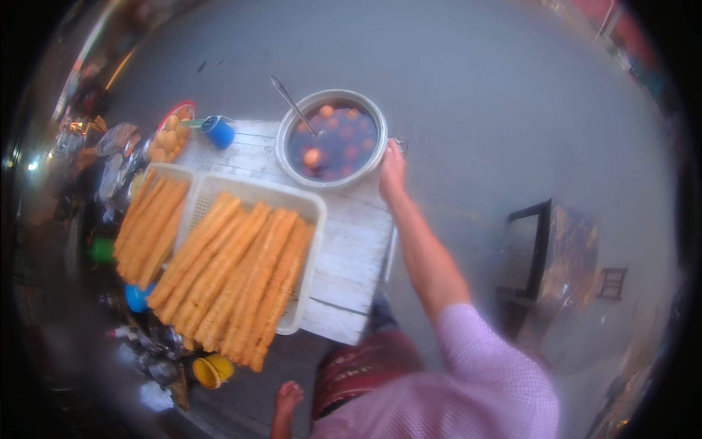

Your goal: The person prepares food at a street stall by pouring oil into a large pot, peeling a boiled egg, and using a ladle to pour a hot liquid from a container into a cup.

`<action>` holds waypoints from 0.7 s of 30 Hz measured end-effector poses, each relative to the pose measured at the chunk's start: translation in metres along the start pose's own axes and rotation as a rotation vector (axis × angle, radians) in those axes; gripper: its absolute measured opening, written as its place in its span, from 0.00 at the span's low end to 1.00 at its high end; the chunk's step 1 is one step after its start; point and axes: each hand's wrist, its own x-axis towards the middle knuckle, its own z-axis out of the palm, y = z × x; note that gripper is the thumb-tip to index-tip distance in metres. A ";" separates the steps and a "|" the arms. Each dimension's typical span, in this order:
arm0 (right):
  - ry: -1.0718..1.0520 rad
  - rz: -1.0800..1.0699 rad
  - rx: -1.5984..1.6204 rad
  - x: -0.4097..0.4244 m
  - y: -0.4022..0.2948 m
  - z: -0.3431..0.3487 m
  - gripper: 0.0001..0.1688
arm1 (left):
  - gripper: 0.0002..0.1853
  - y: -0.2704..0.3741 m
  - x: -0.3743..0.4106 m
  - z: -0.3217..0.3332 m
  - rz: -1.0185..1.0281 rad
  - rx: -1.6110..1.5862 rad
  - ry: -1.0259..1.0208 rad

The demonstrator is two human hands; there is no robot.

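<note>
My right hand [392, 169] reaches to the right side of a round metal pot [284, 163] and lies against its outer wall, near the table's corner. Whether its fingers grip the pot is unclear. Brown eggs [312, 158] sit in the pot's dark liquid, some at the surface. A metal ladle [289, 99] leans on the far left rim with its lower end in the liquid. Low beside my body hangs my left hand [289, 397], fingers loosely bent, with nothing visible in it. Nearest it on the table are long fried dough sticks [236, 280] in a white plastic basket [316, 211].
The white wooden table [343, 285] also bears a second basket of dough sticks [151, 225], a blue cup [218, 133] and a red-rimmed bowl of eggs [171, 134]. A yellow bucket [211, 370] stands below left. Off right are a dark table [570, 252] and small chair [612, 283].
</note>
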 end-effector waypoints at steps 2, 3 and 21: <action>-0.064 -0.016 0.099 -0.010 0.006 -0.002 0.28 | 0.24 -0.004 -0.003 -0.004 0.016 -0.006 0.013; -0.058 -0.015 0.111 -0.016 0.003 -0.005 0.30 | 0.24 -0.008 -0.007 -0.003 0.017 -0.018 0.027; 0.068 -0.300 -0.094 0.006 0.032 -0.033 0.29 | 0.25 -0.053 0.007 -0.050 0.081 -0.016 0.008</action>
